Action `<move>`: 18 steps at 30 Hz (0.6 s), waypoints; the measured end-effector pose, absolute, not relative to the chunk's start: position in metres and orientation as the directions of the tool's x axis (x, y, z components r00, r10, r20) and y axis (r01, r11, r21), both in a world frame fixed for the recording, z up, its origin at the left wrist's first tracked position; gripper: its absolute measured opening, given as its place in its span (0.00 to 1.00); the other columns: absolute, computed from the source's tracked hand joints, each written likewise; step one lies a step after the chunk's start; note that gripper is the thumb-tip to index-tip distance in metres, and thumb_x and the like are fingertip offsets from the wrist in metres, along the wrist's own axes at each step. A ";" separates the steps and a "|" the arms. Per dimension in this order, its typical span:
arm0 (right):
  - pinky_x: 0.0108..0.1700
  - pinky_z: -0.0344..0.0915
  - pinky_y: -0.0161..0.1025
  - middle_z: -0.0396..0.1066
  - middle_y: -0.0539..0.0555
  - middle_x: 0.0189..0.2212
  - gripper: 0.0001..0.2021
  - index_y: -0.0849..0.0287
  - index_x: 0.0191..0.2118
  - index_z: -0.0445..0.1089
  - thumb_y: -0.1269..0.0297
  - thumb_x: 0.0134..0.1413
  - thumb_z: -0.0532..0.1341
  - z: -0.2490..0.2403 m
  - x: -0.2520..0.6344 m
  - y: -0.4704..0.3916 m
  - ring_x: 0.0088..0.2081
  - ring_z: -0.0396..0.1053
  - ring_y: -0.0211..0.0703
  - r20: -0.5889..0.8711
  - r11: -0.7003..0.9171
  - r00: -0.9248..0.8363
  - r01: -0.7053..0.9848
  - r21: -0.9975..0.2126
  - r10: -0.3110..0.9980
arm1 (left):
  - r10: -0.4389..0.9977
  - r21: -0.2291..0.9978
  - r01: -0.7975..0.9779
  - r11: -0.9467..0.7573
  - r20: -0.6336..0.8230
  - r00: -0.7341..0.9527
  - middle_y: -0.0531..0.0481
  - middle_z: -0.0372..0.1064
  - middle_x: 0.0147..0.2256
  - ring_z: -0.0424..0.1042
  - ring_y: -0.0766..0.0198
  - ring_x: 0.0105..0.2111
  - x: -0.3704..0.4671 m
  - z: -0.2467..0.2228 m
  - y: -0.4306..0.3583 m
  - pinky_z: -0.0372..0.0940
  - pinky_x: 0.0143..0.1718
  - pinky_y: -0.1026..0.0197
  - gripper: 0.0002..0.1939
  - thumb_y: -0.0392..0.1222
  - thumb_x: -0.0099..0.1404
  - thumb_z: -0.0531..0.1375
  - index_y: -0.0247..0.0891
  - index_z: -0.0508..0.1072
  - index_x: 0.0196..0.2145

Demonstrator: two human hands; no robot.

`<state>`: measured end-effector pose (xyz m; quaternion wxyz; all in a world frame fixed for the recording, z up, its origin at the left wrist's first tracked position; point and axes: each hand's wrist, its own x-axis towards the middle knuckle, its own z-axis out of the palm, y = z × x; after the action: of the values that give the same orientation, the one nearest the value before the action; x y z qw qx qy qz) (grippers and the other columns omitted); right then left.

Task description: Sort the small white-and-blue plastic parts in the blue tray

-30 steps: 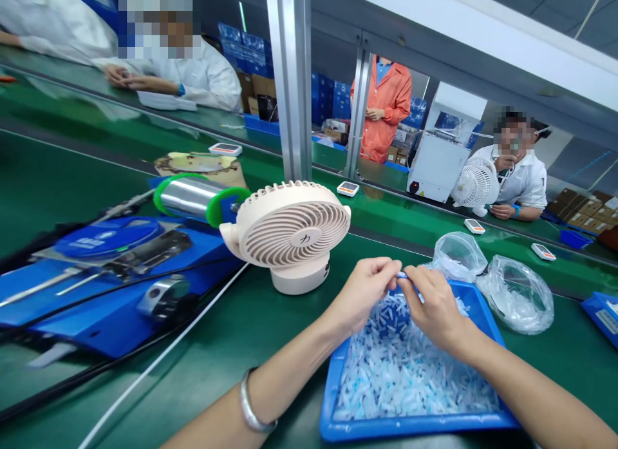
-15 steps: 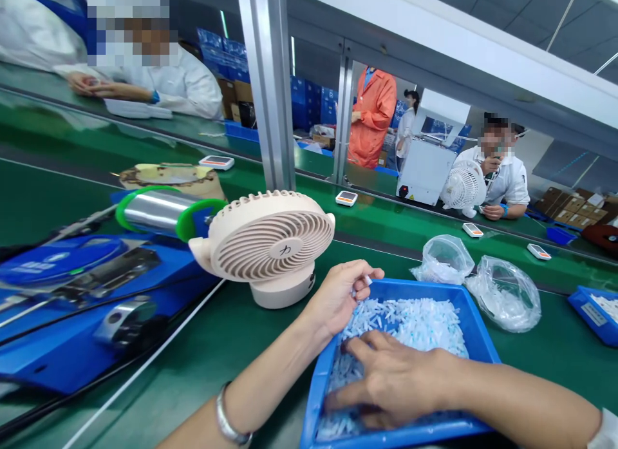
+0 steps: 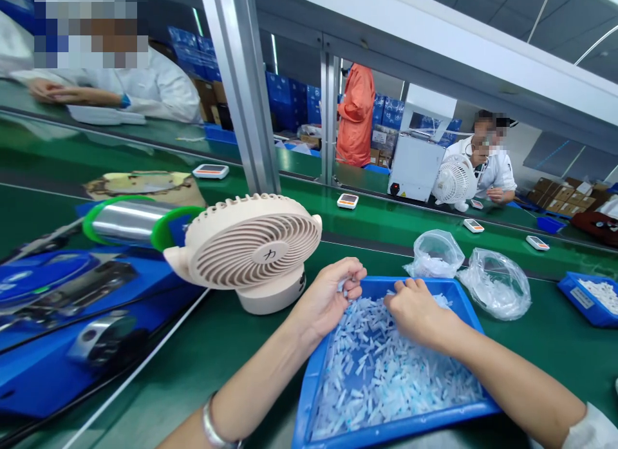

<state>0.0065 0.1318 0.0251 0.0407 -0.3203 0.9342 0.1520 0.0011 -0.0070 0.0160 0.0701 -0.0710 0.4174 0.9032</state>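
Observation:
A blue tray (image 3: 309,397) full of several small white and pale blue plastic pieces (image 3: 386,378) lies on the green bench in front of me. My left hand (image 3: 326,301) hovers over the tray's far left corner, its fingers curled around small white pieces. My right hand (image 3: 415,310) rests on the pile at the tray's far side, fingers bent down into the pieces. Whether it has hold of one is hidden.
A beige desk fan (image 3: 251,249) stands just left of the tray. Further left is a blue machine (image 3: 72,294) with a metal roller (image 3: 130,220). Two clear bags (image 3: 495,285) of pieces lie beyond the tray. Another blue tray (image 3: 586,297) sits far right. Other people work across the conveyor.
My right hand has moved from the tray's near edge up to its far side. My left hand has stayed by the far left corner. The view has shifted left.

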 end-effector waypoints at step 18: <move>0.31 0.54 0.39 0.67 0.59 0.31 0.11 0.65 0.33 0.68 0.73 0.53 0.48 0.021 0.004 0.139 0.32 0.63 0.44 0.101 0.768 -0.763 -0.640 0.012 -0.638 | 0.141 0.957 -0.156 -0.243 -0.124 -0.982 0.54 0.61 0.15 0.45 0.76 0.14 0.008 0.015 0.000 0.40 0.14 0.70 0.05 0.36 0.46 0.57 0.32 0.66 0.24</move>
<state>0.0036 0.1386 0.0207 -0.0495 -0.3405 0.9389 -0.0114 0.0084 0.0001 0.0150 0.0943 -0.0061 0.6079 0.7884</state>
